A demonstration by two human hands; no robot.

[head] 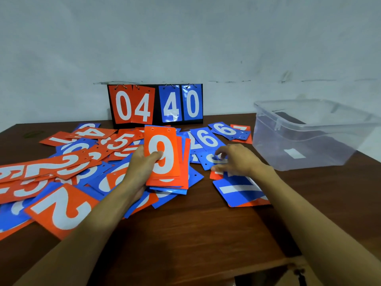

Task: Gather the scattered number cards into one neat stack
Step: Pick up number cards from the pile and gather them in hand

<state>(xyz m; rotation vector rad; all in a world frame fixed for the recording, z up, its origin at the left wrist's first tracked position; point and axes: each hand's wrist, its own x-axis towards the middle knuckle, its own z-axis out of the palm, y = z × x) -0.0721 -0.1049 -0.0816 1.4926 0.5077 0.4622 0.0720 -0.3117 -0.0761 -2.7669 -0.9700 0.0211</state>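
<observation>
My left hand (pixel 140 166) grips a stack of red and blue number cards (pixel 175 174), held above the table with a red 9 on top and my thumb across its face. My right hand (pixel 237 159) reaches over a blue card (pixel 208 162) lying on the table, thumb and fingers curled at its edges. Several loose red and blue number cards (pixel 61 168) are scattered over the left and middle of the brown table (pixel 195 228). A blue 7 card (pixel 239 190) lies partly under my right wrist.
A flip scoreboard (pixel 155 105) reading 04 40 stands against the wall at the back. A clear plastic tub (pixel 305 135) sits at the right. More cards, a blue 6 (pixel 206 138) among them, lie behind my right hand. The table's front edge is near.
</observation>
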